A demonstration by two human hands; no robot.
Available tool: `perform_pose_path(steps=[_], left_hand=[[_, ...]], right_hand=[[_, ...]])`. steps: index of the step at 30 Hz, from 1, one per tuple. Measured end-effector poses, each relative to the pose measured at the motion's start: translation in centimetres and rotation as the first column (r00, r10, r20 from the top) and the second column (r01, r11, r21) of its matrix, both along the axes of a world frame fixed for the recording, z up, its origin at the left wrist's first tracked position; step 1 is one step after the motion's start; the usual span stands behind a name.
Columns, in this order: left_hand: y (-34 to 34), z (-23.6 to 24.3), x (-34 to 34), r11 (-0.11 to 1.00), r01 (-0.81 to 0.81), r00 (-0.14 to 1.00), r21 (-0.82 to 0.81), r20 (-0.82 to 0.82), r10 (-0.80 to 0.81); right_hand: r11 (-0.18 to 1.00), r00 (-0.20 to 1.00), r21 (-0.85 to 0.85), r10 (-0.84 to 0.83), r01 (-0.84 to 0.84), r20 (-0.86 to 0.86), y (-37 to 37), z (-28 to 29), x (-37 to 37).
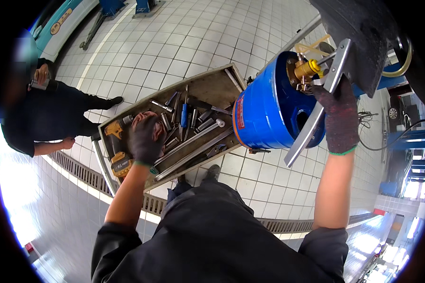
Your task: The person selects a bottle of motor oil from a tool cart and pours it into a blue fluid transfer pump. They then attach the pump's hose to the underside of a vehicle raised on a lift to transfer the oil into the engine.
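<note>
Left hand (145, 144) touches the rag (163, 133) at left; I cannot tell its grip. Right hand (340, 113) holds the bar (305, 140) beside the drum (264, 106).

Vehicle repair workshop, by the look of it. A teal-and-white vehicle (63, 29) is standing at upper left, blue metal bases (144, 6) showing to its right. A dark car (402, 111) is sitting at far right. Mid-frame, a grimy tray (212, 81) is holding hand tools: sockets (205, 124), a blue screwdriver (184, 114), pliers (216, 151), a yellow-and-black drill (114, 129) toward its left end. Right of centre, a blue drum (262, 111) is carrying a brass-and-yellow fitting (307, 70). Pale tiles (174, 38) are covering the floor; a drain grate (82, 175) is running across lower left.
</note>
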State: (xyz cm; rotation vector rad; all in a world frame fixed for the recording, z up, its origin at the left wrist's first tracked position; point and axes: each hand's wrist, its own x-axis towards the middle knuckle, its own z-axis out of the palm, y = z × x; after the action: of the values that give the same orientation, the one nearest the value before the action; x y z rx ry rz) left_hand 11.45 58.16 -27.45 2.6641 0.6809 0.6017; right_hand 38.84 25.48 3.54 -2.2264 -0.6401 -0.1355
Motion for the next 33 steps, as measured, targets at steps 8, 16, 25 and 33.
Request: perform_pose_path(steps=[8,16,25,33], left_hand=[[-4.2,-2.7,20.2,0.833,0.468,0.841,0.297,-0.440,-0.315],[-0.3,1.5,15.5,0.914,0.362,0.773,0.181,-0.606,-0.186],[7.2,-0.2,6.3,0.958,0.234,0.917,0.165,-0.363,-0.162],[0.7,4.6,7.5,0.979,0.165,0.985,-0.118,-0.028,-0.170]], right_hand=[[0.965,0.967,0.261,0.081,-0.015,-0.241,-0.6,-0.8,0.1],[0.994,0.991,0.108,0.039,-0.025,-0.130,-1.7,-1.0,1.2],[0.937,0.966,0.350,0.111,-0.022,-0.234,-2.1,-1.6,-0.2],[0.996,0.994,0.091,-0.023,0.013,0.105,-5.5,-2.7,-6.9]])
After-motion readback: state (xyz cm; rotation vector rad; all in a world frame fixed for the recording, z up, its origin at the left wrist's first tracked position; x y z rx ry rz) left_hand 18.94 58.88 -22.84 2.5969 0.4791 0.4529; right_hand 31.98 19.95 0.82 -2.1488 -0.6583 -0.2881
